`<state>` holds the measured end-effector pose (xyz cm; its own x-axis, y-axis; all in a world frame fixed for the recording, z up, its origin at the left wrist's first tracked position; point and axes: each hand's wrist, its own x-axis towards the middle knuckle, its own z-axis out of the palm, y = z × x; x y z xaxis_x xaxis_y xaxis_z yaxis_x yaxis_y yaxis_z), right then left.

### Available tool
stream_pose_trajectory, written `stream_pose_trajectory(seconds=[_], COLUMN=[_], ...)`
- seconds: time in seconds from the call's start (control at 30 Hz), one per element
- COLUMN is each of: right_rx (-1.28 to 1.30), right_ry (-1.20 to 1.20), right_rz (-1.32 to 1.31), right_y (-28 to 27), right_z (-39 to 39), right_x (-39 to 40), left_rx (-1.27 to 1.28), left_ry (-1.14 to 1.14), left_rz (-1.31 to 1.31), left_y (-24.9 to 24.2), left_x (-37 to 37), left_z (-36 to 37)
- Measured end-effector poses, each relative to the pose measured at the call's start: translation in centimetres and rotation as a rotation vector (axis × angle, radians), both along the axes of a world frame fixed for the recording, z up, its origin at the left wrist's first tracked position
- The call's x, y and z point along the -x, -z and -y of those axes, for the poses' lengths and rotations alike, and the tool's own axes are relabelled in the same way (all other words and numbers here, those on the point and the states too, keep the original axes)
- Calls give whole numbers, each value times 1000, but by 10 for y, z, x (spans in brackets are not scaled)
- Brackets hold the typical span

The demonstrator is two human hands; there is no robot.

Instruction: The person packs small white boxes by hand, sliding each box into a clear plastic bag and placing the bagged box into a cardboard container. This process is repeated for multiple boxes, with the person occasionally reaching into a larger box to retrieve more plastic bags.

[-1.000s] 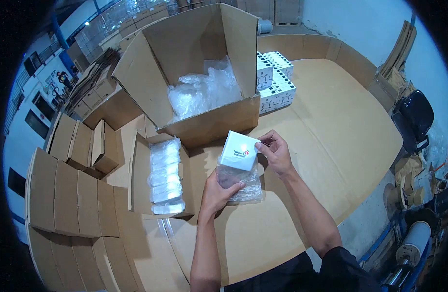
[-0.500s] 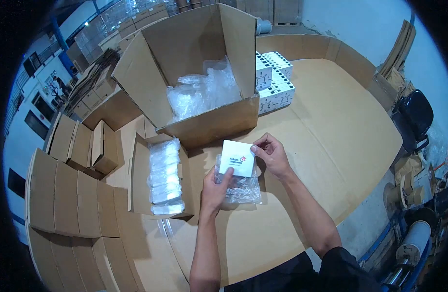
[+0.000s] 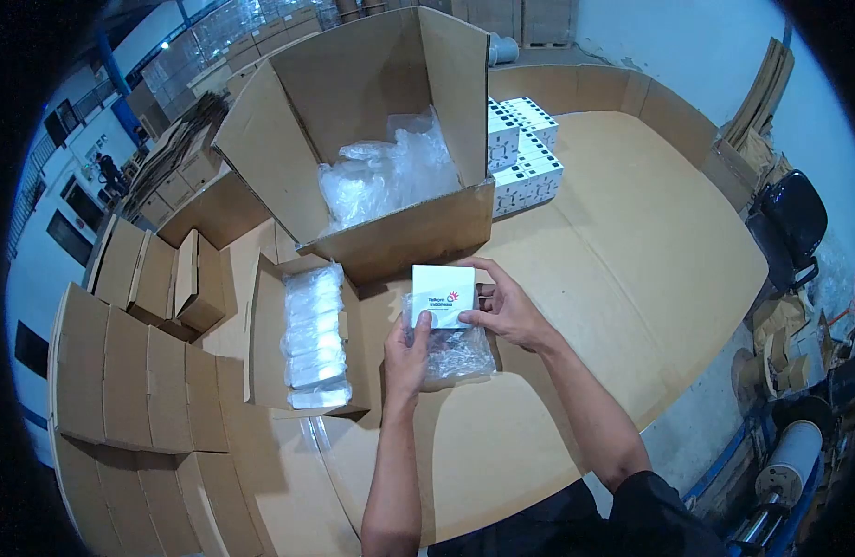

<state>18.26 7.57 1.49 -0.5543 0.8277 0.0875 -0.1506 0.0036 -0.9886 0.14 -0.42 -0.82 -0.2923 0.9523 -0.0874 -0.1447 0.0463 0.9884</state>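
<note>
A small white box (image 3: 443, 290) with printed lettering and a red mark is held upright between both hands. My left hand (image 3: 408, 357) grips its lower left corner, thumb pressed on the front. On the right side, my right hand (image 3: 511, 309) pinches the edge, thumb near the lower right corner and fingers behind. Below the white box hangs or lies a crumpled clear plastic bag (image 3: 460, 356), partly covered by the box and my left hand. Left of my hands stands an open carton (image 3: 355, 320) with a row of plastic-wrapped packets (image 3: 314, 339) inside.
A large open cardboard box (image 3: 399, 237) holding clear plastic bags (image 3: 390, 172) stands behind my hands. White printed boxes (image 3: 529, 181) are stacked to its right. Brown cartons (image 3: 126, 381) line the left side. A black chair (image 3: 787, 218) is at the far right.
The white box has shifted slightly left and is now straighter. My right hand has moved from its upper right corner down to its right side, thumb lower on the front.
</note>
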Motion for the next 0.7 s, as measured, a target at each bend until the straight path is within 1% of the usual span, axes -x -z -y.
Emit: stream_pose_trajectory(seconds=[0.17, 0.33, 0.47, 0.57, 0.63, 0.7], right_rx=[-31, -64, -48, -41, -32, -93], right_ry=[2, -8, 29, 73, 98, 128], right_rz=[41, 45, 1, -31, -31, -56], right_y=[-2, -3, 2, 4, 5, 7], right_z=[-2, -1, -1, 0, 0, -2], right_x=[-4, -4, -2, 1, 1, 3], left_rx=[30, 27, 0, 38, -139, -138], left_ry=[4, -61, -71, -44, -38, -37], left_rz=[-89, -277, -262, -274, -239, -212], left_y=[15, 16, 9, 11, 7, 3], left_x=[5, 5, 3, 5, 1, -1], left_z=[-4, -2, -1, -2, -4, -3])
